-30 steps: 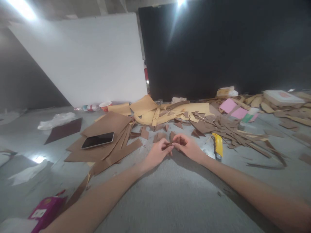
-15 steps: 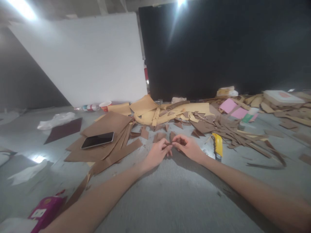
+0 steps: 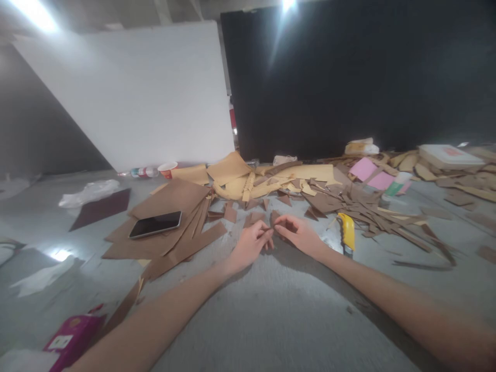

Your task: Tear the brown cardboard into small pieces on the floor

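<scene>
My left hand (image 3: 252,244) and my right hand (image 3: 301,235) meet above the grey table, their fingertips almost touching. The left thumb and forefinger pinch a small, thin brown piece (image 3: 268,229) that looks like leather; most of it is hidden by the fingers. Thumb and fingers of my right hand are closed at its other end, and what they grip is hard to see. Just beyond the fingers lie small brown scraps (image 3: 253,218). A yellow utility knife (image 3: 347,232) rests to the right of my right hand.
On the left, a phone (image 3: 155,225) lies on brown sheets (image 3: 174,199). Tan sheets (image 3: 230,168) and piled brown strips (image 3: 368,209) spread along the back. A purple object (image 3: 73,336) sits near left, a paper cup (image 3: 168,169) further back, and a white box (image 3: 449,156) back right.
My left fingertips have drawn slightly away from the right ones, baring a little more of the brown piece. Otherwise both hands stay in nearly the same place.
</scene>
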A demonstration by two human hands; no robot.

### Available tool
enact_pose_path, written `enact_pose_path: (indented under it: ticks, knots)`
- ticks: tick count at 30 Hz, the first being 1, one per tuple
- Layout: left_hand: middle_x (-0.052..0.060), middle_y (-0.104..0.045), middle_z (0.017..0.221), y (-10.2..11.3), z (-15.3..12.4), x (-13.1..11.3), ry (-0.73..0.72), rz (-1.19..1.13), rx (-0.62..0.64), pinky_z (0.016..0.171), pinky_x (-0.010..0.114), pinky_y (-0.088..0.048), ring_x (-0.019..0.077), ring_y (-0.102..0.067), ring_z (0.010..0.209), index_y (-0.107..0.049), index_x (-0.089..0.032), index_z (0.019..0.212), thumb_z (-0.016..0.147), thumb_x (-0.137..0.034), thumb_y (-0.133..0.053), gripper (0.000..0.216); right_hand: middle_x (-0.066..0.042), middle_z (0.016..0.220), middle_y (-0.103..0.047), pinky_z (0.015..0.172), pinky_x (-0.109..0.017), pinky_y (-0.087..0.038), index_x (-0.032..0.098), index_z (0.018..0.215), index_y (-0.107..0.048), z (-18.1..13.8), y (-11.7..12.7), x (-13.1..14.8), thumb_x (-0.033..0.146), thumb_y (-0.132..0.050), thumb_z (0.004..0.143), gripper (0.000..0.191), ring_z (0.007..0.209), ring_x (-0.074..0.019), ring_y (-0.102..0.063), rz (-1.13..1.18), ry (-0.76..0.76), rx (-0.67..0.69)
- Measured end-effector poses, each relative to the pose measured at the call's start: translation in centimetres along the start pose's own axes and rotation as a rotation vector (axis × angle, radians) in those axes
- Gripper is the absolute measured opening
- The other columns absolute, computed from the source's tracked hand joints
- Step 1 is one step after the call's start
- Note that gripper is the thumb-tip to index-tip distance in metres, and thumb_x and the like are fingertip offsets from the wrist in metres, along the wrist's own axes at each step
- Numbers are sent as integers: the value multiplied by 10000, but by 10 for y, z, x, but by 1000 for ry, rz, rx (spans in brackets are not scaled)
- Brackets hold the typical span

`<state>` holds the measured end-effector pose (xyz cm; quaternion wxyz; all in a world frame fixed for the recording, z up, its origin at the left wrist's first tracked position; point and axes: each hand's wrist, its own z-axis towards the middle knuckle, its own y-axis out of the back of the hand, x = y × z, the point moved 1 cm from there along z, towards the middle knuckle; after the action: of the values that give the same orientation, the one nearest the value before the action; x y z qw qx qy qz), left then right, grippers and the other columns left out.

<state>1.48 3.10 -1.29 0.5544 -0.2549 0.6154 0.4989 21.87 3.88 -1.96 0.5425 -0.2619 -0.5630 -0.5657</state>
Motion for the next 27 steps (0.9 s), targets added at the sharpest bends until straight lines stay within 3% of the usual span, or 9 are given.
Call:
enact_pose_path:
  ticks: [5,17,24,27]
  knots:
    - [-4,-703,691,0,0,1,-4,0,-6,616,266,-425,143,-600,603,-519,-216,871,1032,-467,-541,299,12,678,-635,566,-266,-422,208,903,-684,0,1,2,531,-613,997,344,584,-139,-539,-44,11,-3]
    - [0,-685,650,-1,0,3,19,-6,0,628,277,-432,160,-627,609,-498,-225,874,1070,-518,-449,356,13,679,-654,600,-267,-460,214,938,-679,-2,1,2,493,-585,1014,304,606,-150,-589,-70,38,0]
    - [-5,-742,752,-1,-3,-7,0,123,26,682,281,-458,191,-701,720,-583,-227,1086,998,-438,-619,232,17,685,-650,600,-268,-448,217,934,-674,-2,1,1,496,-575,1025,309,604,-147,-577,-89,42,-4]
    - [-12,-746,735,-1,-3,-6,-8,167,20,677,279,-456,191,-702,701,-588,-227,1077,999,-421,-622,212,16,679,-648,600,-270,-448,218,929,-673,-2,1,2,502,-573,1024,316,599,-147,-572,-93,51,-2]
